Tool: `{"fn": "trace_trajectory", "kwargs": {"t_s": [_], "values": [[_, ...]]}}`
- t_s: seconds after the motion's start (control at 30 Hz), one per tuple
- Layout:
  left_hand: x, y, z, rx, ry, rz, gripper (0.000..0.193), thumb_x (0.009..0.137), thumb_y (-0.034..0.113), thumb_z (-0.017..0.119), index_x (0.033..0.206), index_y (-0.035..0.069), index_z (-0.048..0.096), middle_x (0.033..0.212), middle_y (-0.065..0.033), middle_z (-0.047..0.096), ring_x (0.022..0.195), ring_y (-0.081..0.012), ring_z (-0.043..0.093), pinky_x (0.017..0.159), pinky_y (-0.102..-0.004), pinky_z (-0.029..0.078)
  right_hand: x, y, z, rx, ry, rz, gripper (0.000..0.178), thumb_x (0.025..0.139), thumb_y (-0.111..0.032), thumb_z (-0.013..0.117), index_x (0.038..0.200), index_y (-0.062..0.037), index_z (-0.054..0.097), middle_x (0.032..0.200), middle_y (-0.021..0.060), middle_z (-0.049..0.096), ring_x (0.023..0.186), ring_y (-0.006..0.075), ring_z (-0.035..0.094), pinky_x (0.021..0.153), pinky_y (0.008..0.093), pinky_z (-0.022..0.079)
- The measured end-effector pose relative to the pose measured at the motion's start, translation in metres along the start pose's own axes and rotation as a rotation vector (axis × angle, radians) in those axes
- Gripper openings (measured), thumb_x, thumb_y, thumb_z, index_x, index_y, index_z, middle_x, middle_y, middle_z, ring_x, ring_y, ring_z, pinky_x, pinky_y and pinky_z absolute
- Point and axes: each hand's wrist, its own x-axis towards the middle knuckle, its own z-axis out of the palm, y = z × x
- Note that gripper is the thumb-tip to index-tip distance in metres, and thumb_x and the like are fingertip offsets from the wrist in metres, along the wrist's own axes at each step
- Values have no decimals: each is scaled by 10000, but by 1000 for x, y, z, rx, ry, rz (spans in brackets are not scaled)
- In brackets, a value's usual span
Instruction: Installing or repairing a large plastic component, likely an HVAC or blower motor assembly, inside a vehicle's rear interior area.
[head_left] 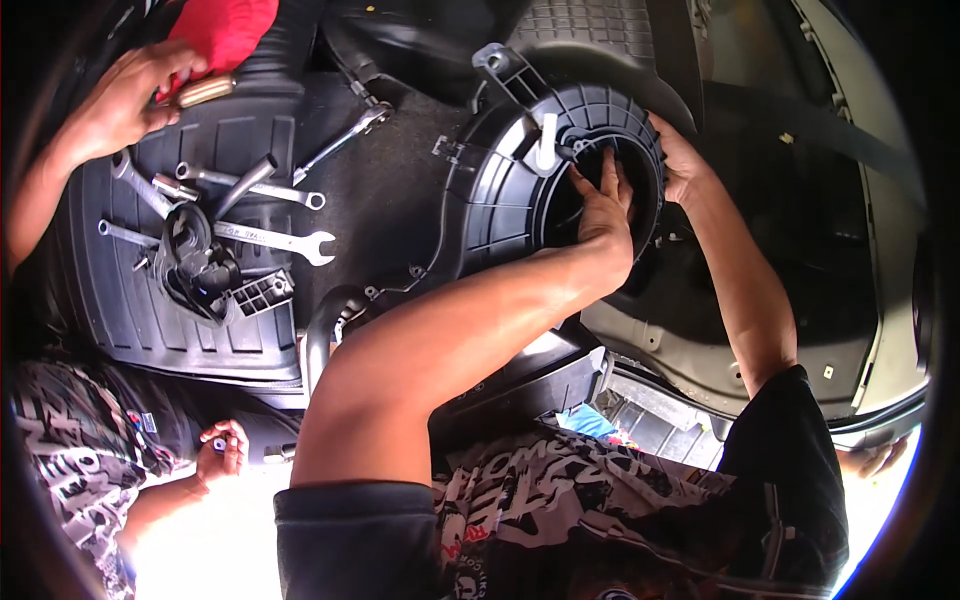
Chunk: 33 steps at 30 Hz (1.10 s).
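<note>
A black round ribbed plastic housing [500,190] with a white peg [546,140] stands on edge inside a car's footwell. My left hand [603,208] lies on its face, fingers reaching into the central opening. On the far right rim my right hand [680,160] grips the edge. Both hands hold the housing; its inside is dark and hidden.
On a black rubber floor mat [120,300] at the left lie several wrenches [275,240], sockets and a black plastic part [195,265]. Another person's hand [125,100] at the top left holds a tool with a brass-coloured handle [205,90]; a second hand of theirs [222,450] is lower left. Red cloth [225,30].
</note>
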Motion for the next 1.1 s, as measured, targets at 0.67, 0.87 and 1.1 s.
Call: {"fn": "trace_trajectory", "kwargs": {"t_s": [0.67, 0.87, 1.1], "values": [[15, 90, -28, -375, -350, 311, 400, 776, 71, 720, 1149, 0, 592, 1090, -165, 625, 997, -346, 607, 855, -460, 497, -6, -5, -10, 19, -171, 106, 467, 1003, -464, 458, 1067, -72, 704, 1012, 105, 729, 879, 224, 698, 822, 390, 586], [23, 93, -27, -443, -310, 356, 404, 801, 138, 757, 1146, 5, 594, 1062, -143, 641, 954, -329, 615, 834, -440, 500, -33, -8, -18, -404, 141, -52, 453, 1037, -430, 423, 1247, -75, 610, 1048, 47, 695, 928, 154, 646, 863, 322, 525], [126, 197, 8, -434, -364, 439, 622, 797, 324, 771, 1273, 5, 530, 1242, -178, 540, 1081, -347, 526, 858, -487, 499, -140, -79, 96, -1248, 69, -667, 421, 955, -391, 606, 1041, 11, 695, 916, 72, 699, 869, 131, 634, 744, 265, 494]]}}
